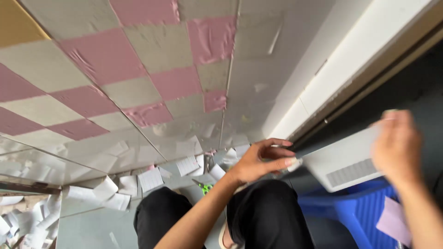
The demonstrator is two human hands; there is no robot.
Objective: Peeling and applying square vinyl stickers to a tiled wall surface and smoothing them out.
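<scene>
I hold a flat white panel (344, 162) with a ribbed grey strip, slightly blurred, between both hands. My left hand (264, 160) pinches its left corner with thumb and fingers. My right hand (398, 145) grips its right end from above and is blurred. The panel hangs over a blue plastic stool (355, 210). My knees in black trousers (263, 214) are below the hands. A wall of pink and beige square tiles (138, 69) rises ahead.
Many white paper scraps (150, 179) litter the grey floor by the wall's foot. Green-handled scissors (204, 187) lie among them. A pink square sheet (393, 220) rests on the stool. A white door frame (350, 60) and dark opening stand at right.
</scene>
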